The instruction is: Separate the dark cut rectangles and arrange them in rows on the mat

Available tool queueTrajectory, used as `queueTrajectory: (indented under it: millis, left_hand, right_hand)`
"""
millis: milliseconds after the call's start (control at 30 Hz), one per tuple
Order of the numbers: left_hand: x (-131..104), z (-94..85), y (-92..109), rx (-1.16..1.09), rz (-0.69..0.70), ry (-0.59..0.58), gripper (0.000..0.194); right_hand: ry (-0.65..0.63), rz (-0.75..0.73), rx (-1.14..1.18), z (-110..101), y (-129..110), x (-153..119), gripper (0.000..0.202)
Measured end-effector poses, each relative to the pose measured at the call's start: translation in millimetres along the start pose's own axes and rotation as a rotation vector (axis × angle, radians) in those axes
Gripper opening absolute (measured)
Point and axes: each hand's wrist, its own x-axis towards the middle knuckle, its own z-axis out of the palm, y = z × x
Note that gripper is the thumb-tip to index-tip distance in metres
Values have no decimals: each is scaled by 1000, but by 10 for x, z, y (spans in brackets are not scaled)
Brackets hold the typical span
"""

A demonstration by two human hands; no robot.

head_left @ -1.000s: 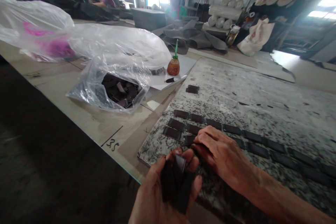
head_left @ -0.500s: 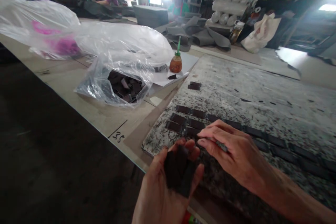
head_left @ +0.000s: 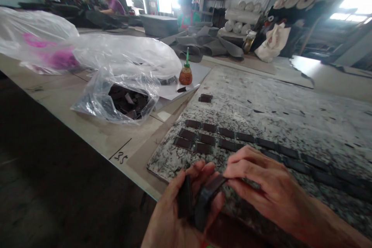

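Note:
My left hand, palm up at the bottom centre, is curled around several dark pieces. Between the thumb and fingers of my right hand is the end of one dark brown piece, whose other part lies over my left palm. Beyond my hands, rows of flat dark rectangles lie on a speckled, stained board. Two small dark pieces sit apart from the rows. A clear plastic bag to the left holds many more dark pieces.
An orange-brown bottle with a green nozzle stands on white paper behind the bag. Large plastic bags lie at the left. Grey sheets and a white bag are at the back. Two people are in the background.
My right hand has come back from the row nearest me and now grips a piece at my left palm. A dark rectangle shows flat where its fingertips were. The view has shifted slightly.

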Motion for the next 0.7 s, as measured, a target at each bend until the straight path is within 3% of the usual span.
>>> queueTrajectory:
  millis: [100,167,267,433,700]
  left_hand:
    - [-4,64,16,59,82,89,16]
    - [10,77,21,88,88,127,19]
    - [43,61,26,107,96,150,23]
    - [81,49,38,126,73,160,23]
    - [71,73,24,149,100,163,23]
  right_hand:
    - [158,21,-214,-45,196,-82,11]
    - [186,-22,-385,-18,318,-114,10]
    - [132,-99,-546,63,428,-137,9]
    - [84,-155,-621,108,455,-172,13]
    - [-9,-156,-711,59,388,-166,36]
